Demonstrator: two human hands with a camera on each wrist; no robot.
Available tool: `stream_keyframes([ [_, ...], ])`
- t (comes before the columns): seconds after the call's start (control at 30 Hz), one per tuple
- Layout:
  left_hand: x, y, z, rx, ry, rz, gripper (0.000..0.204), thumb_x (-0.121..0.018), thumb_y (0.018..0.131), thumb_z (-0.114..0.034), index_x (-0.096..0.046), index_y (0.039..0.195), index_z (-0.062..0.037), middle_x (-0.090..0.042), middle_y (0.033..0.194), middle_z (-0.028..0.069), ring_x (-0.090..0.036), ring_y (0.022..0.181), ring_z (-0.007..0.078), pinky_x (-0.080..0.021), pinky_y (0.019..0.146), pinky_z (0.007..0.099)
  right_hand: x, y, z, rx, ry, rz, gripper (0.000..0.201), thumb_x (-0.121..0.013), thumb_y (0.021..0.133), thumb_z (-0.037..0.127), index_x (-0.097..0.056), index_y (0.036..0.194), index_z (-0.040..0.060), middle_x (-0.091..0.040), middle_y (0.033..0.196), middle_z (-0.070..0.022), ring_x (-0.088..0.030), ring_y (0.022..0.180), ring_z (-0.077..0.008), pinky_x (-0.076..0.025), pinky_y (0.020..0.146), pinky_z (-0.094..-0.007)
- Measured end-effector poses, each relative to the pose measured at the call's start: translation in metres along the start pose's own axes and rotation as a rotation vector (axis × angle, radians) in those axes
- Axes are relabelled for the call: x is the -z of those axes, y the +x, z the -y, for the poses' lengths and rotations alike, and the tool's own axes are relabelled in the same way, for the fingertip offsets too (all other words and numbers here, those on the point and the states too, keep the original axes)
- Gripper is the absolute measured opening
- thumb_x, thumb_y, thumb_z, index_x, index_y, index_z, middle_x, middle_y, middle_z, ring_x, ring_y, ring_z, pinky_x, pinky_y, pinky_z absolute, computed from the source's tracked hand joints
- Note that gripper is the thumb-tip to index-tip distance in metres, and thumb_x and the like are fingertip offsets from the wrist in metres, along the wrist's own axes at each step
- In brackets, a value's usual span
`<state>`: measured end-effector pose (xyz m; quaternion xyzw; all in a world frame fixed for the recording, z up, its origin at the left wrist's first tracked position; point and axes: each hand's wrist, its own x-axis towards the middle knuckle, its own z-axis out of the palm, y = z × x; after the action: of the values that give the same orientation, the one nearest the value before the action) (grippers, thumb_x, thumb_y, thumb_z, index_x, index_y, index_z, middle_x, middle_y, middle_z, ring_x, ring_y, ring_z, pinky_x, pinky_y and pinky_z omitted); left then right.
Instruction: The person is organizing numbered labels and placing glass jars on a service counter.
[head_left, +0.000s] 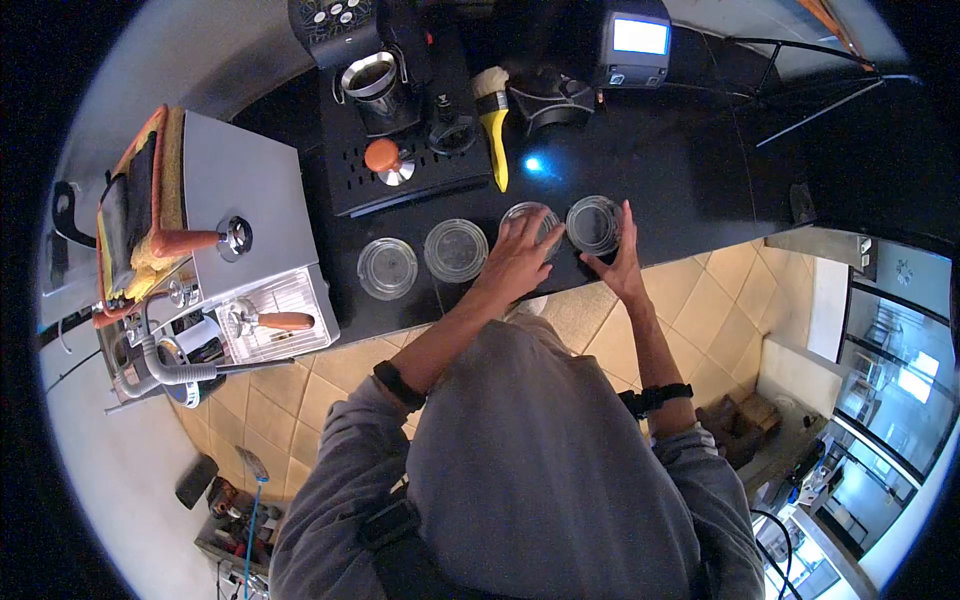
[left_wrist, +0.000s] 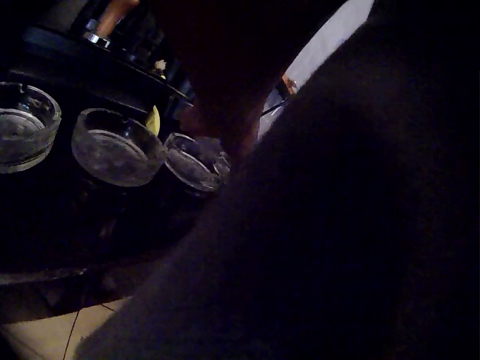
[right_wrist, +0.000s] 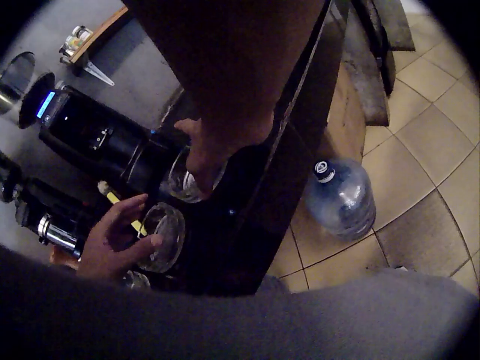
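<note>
Several round, notched glass ashtrays stand in a row on the black counter. My left hand [head_left: 515, 260] is over the third ashtray from the left [head_left: 520, 213], fingers spread and fingertips at its rim. The right hand [head_left: 622, 268] holds the rightmost ashtray [head_left: 594, 226] by its side, thumb at the near rim and fingers along the right edge. Farther left are a second ashtray [head_left: 456, 250] and the leftmost ashtray [head_left: 388, 268]. In the left wrist view the left hand is mostly dark, with ashtrays [left_wrist: 118, 148] beside it.
Behind the row lie a yellow-handled brush [head_left: 494, 125] and a tamper [head_left: 388, 160] on a slotted black tray. An espresso machine [head_left: 250, 190] with a portafilter [head_left: 270, 320] stands left. A lit-screen device [head_left: 637, 50] is at the back. On the floor stands a large water bottle [right_wrist: 341, 199].
</note>
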<state>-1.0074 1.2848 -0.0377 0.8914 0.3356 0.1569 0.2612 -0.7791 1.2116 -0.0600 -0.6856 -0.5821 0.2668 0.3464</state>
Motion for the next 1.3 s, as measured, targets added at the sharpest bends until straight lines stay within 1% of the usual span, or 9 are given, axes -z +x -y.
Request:
stream_keyframes([
  [0.23, 0.004, -0.010, -0.010, -0.146, -0.480, 0.303, 0.029, -0.057, 0.093, -0.021, -0.061, 0.119, -0.0085, -0.061, 0.103, 0.0126, -0.063, 0.095, 0.0322, -0.053, 0.083, 0.0413, -0.001, 0.000, -0.001, -0.049, 0.062, -0.010, 0.121, -0.088, 0.064, 0.014, -0.009, 0.155, 0.0081, -0.035, 0.145, -0.0223, -0.039, 0.131, -0.0390, -0.033, 0.112, -0.0460],
  [0.67, 0.007, -0.026, -0.007, -0.148, -0.463, 0.444, 0.029, -0.059, 0.093, -0.022, -0.063, 0.120, -0.0114, -0.065, 0.097, 0.0136, -0.066, 0.087, 0.0311, -0.054, 0.078, 0.0406, -0.009, -0.013, 0.005, -0.119, 0.041, -0.129, 0.118, -0.082, 0.062, 0.000, -0.010, 0.155, 0.0085, -0.029, 0.150, -0.0218, -0.028, 0.141, -0.0383, -0.026, 0.117, -0.0440],
  [0.8, 0.002, -0.036, -0.015, -0.150, -0.471, 0.507, 0.030, -0.060, 0.092, -0.022, -0.062, 0.121, -0.0111, -0.065, 0.097, 0.0132, -0.067, 0.087, 0.0299, -0.054, 0.077, 0.0396, -0.011, -0.045, 0.003, -0.135, 0.009, -0.271, 0.113, -0.078, 0.068, -0.003, -0.009, 0.156, 0.0121, -0.033, 0.146, -0.0216, -0.035, 0.136, -0.0358, -0.033, 0.113, -0.0442],
  [0.93, -0.006, -0.046, -0.032, -0.220, -0.469, 0.513, 0.030, -0.059, 0.094, -0.020, -0.062, 0.121, -0.0102, -0.066, 0.100, 0.0130, -0.066, 0.089, 0.0260, -0.053, 0.078, 0.0373, -0.007, -0.126, -0.004, -0.234, -0.031, -0.418, 0.100, -0.074, 0.072, 0.006, -0.017, 0.154, 0.0060, -0.032, 0.145, -0.0266, -0.032, 0.135, -0.0440, -0.028, 0.114, -0.0469],
  [1.1, -0.018, -0.070, -0.080, -0.233, -0.501, 0.695, 0.030, -0.060, 0.093, -0.017, -0.062, 0.122, -0.0094, -0.068, 0.106, 0.0135, -0.067, 0.092, 0.0243, -0.052, 0.081, 0.0348, -0.049, -0.313, -0.034, -0.641, 0.098, -0.497, 0.072, -0.068, 0.082, 0.010, -0.036, 0.147, 0.0084, -0.053, 0.132, -0.0219, -0.048, 0.125, -0.0371, -0.037, 0.108, -0.0433],
  [1.13, -0.029, -0.079, -0.086, -0.265, -0.529, 0.695, 0.029, -0.061, 0.093, -0.016, -0.063, 0.121, -0.0092, -0.068, 0.104, 0.0140, -0.067, 0.091, 0.0224, -0.052, 0.081, 0.0335, -0.061, -0.355, -0.028, -0.574, -0.009, -0.593, 0.058, -0.065, 0.085, 0.014, -0.046, 0.139, 0.0069, -0.062, 0.109, -0.0117, -0.061, 0.089, -0.0233, -0.052, 0.077, -0.0361],
  [1.2, -0.043, -0.097, -0.117, -0.239, -0.439, 0.818, 0.028, -0.062, 0.093, -0.015, -0.064, 0.120, -0.0092, -0.069, 0.100, 0.0133, -0.066, 0.089, 0.0200, -0.052, 0.081, 0.0317, -0.090, -0.447, -0.022, -0.866, 0.067, -0.555, 0.047, -0.060, 0.083, 0.012, -0.058, 0.129, 0.0033, -0.068, 0.089, -0.0123, -0.064, 0.080, -0.0227, -0.053, 0.076, -0.0339],
  [1.23, -0.057, -0.110, -0.127, -0.311, -0.495, 0.814, 0.027, -0.062, 0.093, -0.014, -0.064, 0.119, -0.0081, -0.069, 0.097, 0.0113, -0.066, 0.087, 0.0179, -0.052, 0.079, 0.0310, -0.087, -0.487, 0.013, -1.034, 0.191, -0.499, 0.053, -0.059, 0.083, 0.022, -0.054, 0.132, 0.0025, -0.068, 0.100, -0.0213, -0.063, 0.098, -0.0380, -0.050, 0.090, -0.0432],
  [1.3, -0.084, -0.129, -0.166, -0.482, -0.550, 0.867, 0.026, -0.062, 0.093, -0.013, -0.064, 0.119, -0.0071, -0.069, 0.095, 0.0092, -0.065, 0.084, 0.0158, -0.052, 0.076, 0.0303, -0.134, -0.575, 0.022, -1.141, 0.125, -0.623, 0.053, -0.060, 0.083, 0.023, -0.054, 0.132, 0.0034, -0.067, 0.106, -0.0236, -0.063, 0.101, -0.0376, -0.049, 0.093, -0.0437],
])
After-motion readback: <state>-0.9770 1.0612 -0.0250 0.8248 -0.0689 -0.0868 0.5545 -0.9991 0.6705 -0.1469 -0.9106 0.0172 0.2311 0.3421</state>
